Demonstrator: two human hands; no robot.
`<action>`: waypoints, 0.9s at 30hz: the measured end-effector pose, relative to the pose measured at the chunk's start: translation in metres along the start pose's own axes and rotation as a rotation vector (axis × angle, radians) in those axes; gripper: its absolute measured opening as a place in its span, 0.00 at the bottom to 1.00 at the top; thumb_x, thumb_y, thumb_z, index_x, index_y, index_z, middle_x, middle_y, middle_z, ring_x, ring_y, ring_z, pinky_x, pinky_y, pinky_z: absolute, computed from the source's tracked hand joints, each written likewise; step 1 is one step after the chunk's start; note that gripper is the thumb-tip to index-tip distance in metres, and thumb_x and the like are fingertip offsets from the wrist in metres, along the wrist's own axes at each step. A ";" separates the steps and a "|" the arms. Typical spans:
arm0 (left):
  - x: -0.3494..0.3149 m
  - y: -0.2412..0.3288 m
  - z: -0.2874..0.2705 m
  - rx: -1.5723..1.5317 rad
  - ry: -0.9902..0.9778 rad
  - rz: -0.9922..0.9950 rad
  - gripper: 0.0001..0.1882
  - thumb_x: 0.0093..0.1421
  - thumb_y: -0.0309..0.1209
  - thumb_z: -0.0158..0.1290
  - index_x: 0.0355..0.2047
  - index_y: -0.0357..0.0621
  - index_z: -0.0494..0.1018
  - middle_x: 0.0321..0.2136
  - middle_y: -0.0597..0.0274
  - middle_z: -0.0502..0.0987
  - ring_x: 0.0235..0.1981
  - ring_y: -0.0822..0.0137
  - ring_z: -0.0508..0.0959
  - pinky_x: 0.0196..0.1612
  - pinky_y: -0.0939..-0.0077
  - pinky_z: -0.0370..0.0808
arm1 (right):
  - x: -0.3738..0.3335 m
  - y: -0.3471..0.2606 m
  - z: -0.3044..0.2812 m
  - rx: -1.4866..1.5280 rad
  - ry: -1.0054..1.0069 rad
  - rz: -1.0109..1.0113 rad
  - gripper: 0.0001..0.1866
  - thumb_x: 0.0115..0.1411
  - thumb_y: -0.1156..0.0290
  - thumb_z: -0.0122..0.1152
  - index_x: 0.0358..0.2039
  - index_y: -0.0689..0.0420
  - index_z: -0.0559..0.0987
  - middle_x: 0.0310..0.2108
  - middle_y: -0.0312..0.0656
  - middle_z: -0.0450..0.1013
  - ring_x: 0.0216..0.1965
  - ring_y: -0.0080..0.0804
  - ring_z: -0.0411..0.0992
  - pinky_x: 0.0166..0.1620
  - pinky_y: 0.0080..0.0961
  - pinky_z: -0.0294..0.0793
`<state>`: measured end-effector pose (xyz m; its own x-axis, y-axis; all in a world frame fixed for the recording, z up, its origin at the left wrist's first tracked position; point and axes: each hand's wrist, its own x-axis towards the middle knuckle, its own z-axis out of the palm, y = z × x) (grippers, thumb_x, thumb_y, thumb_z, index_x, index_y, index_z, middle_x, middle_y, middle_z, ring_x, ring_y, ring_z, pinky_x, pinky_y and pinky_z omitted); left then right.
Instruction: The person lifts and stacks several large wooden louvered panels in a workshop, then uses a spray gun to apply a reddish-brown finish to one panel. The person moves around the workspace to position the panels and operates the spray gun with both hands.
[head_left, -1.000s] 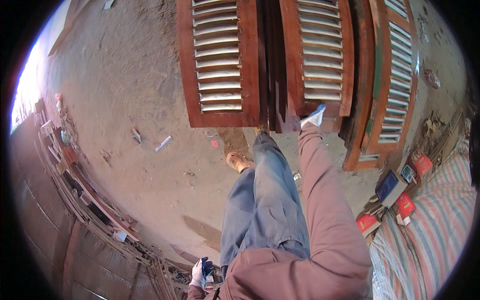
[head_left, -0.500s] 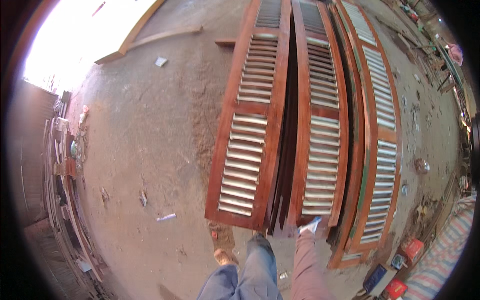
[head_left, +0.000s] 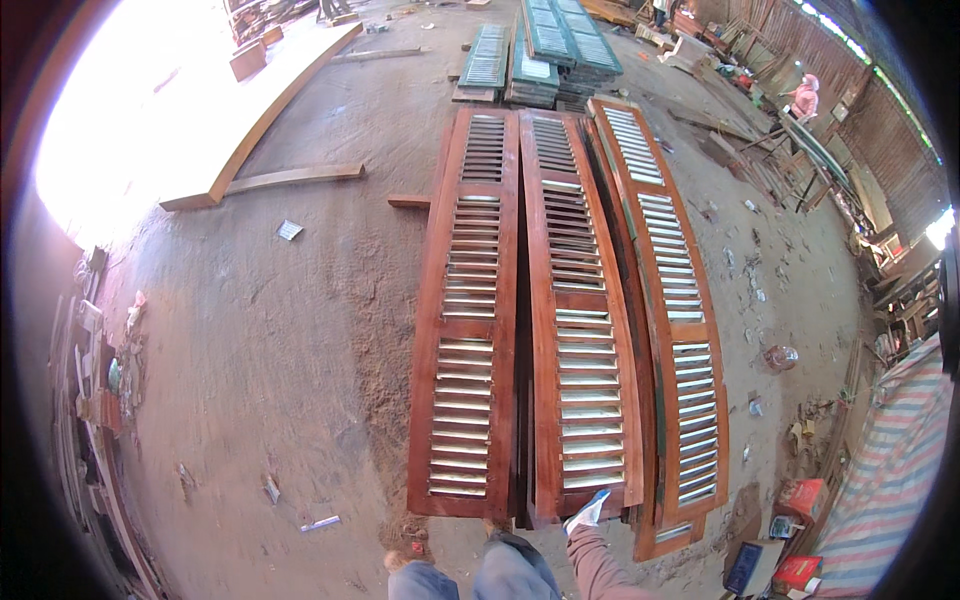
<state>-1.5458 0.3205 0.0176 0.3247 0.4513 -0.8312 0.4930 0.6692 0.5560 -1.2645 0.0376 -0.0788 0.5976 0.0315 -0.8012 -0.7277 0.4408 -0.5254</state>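
My right hand reaches to the near end of the middle louvered wooden shutter, by its bottom rail. White covers the hand or lies in it, with a blue strip at the tip; small and blurred, the thing cannot be named. The fingers look closed. To the left lies another reddish-brown louvered shutter, and on the right a lighter orange-brown shutter rests on other panels. My left hand is out of view.
Green louvered shutters are stacked at the far end. A long wooden slab lies at far left. A striped sheet, red boxes and a clear plastic container lie at right. A person in pink is far right.
The view has tilted up, bringing the green stack and the far person into sight. My right hand stays near the middle shutter's near end, with the blue strip still showing.
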 end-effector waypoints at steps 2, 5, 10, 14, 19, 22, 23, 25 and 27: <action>0.013 0.029 -0.027 0.005 -0.008 0.021 0.12 0.70 0.45 0.47 0.37 0.52 0.72 0.28 0.65 0.74 0.26 0.67 0.72 0.29 0.64 0.69 | -0.010 0.001 0.002 -0.026 0.034 -0.036 0.52 0.57 0.19 0.27 0.75 0.34 0.42 0.77 0.32 0.35 0.76 0.46 0.33 0.68 0.70 0.26; 0.032 0.055 -0.103 -0.004 0.037 0.041 0.13 0.70 0.45 0.47 0.36 0.52 0.72 0.27 0.66 0.73 0.25 0.68 0.72 0.28 0.65 0.69 | -0.045 -0.007 0.038 -0.032 0.000 -0.113 0.51 0.60 0.22 0.33 0.74 0.43 0.50 0.74 0.36 0.48 0.74 0.47 0.45 0.71 0.61 0.34; 0.049 0.066 -0.325 -0.020 0.247 -0.032 0.13 0.70 0.45 0.47 0.35 0.53 0.72 0.25 0.68 0.72 0.23 0.70 0.71 0.25 0.66 0.67 | -0.058 -0.010 0.058 0.190 -0.070 0.023 0.49 0.60 0.23 0.32 0.70 0.45 0.61 0.70 0.35 0.58 0.70 0.45 0.55 0.70 0.58 0.49; 0.051 0.088 -0.539 0.010 0.486 -0.101 0.13 0.70 0.46 0.47 0.34 0.54 0.72 0.23 0.70 0.72 0.21 0.72 0.70 0.23 0.68 0.66 | -0.081 -0.014 0.067 -0.102 0.340 -0.214 0.47 0.62 0.25 0.33 0.70 0.47 0.63 0.68 0.38 0.62 0.67 0.44 0.60 0.69 0.50 0.54; 0.036 0.204 -0.747 0.170 0.733 0.064 0.14 0.71 0.46 0.47 0.32 0.55 0.72 0.21 0.72 0.71 0.19 0.73 0.69 0.21 0.69 0.65 | -0.093 0.004 0.103 0.090 0.259 -0.135 0.41 0.62 0.30 0.35 0.67 0.41 0.67 0.66 0.36 0.66 0.65 0.43 0.63 0.66 0.49 0.59; 0.086 0.336 -0.781 0.359 0.628 0.396 0.14 0.71 0.47 0.47 0.32 0.55 0.72 0.20 0.73 0.70 0.18 0.74 0.69 0.20 0.71 0.65 | -0.085 0.030 0.092 0.233 0.249 -0.052 0.40 0.62 0.31 0.37 0.67 0.39 0.67 0.66 0.35 0.65 0.65 0.42 0.63 0.66 0.49 0.60; 0.140 0.337 -0.750 0.051 0.684 0.356 0.16 0.71 0.43 0.48 0.24 0.57 0.65 0.16 0.77 0.62 0.16 0.77 0.63 0.19 0.73 0.61 | -0.062 -0.002 0.079 0.123 -0.059 -0.313 0.40 0.62 0.30 0.37 0.67 0.39 0.67 0.66 0.33 0.66 0.64 0.41 0.64 0.65 0.47 0.60; 0.185 0.462 -0.708 0.171 0.379 0.498 0.14 0.69 0.40 0.51 0.42 0.43 0.76 0.21 0.73 0.70 0.18 0.78 0.66 0.20 0.80 0.64 | -0.066 0.029 0.079 -0.023 0.240 -0.165 0.40 0.62 0.30 0.36 0.66 0.39 0.67 0.65 0.34 0.66 0.63 0.42 0.65 0.63 0.49 0.64; 0.241 0.533 -0.595 0.281 0.231 0.501 0.12 0.69 0.39 0.51 0.39 0.44 0.77 0.23 0.73 0.74 0.19 0.78 0.71 0.22 0.81 0.66 | -0.087 0.021 0.076 0.091 0.172 -0.148 0.44 0.63 0.26 0.30 0.67 0.43 0.66 0.64 0.38 0.67 0.61 0.45 0.67 0.62 0.56 0.66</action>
<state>-1.6851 1.1372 0.1164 0.4039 0.8078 -0.4293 0.5302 0.1757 0.8295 -1.3060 0.1121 0.0020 0.6234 -0.1895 -0.7586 -0.5984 0.5088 -0.6188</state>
